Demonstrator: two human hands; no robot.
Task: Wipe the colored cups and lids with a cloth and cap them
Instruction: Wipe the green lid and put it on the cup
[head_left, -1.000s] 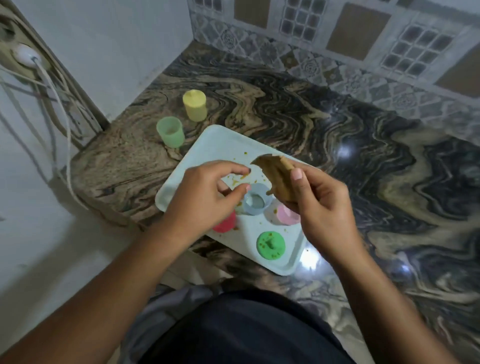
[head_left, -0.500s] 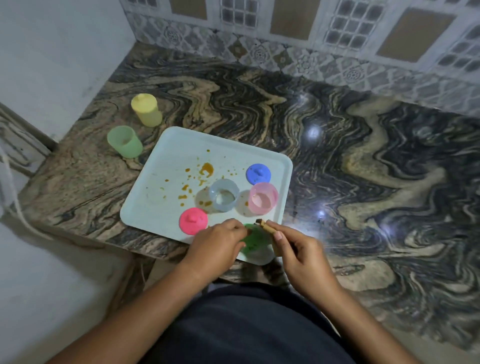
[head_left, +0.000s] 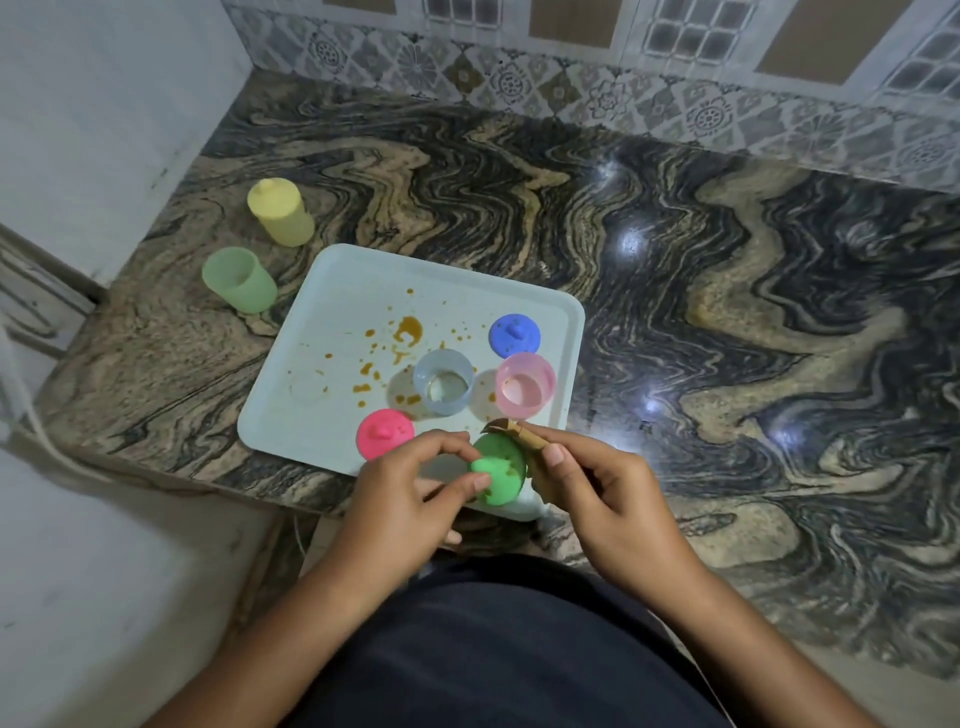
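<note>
Green lid (head_left: 500, 470) pinched by L hand (head_left: 410, 499), R hand (head_left: 602, 493) gripping cloth (head_left: 530, 441).

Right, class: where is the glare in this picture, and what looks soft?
Head view: white glare spots on the polished counter right of the tray; the green lid in the left hand looks slightly soft; the far wall tiles look soft too.

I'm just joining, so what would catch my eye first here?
Nearest the camera, the left hand pinches a green lid while the right hand holds a brown cloth at its rim. Behind them, a pale tray is spattered with orange stains beside a bluish cup and a pink cup. A capped yellow cup stands off the tray, far left.
</note>
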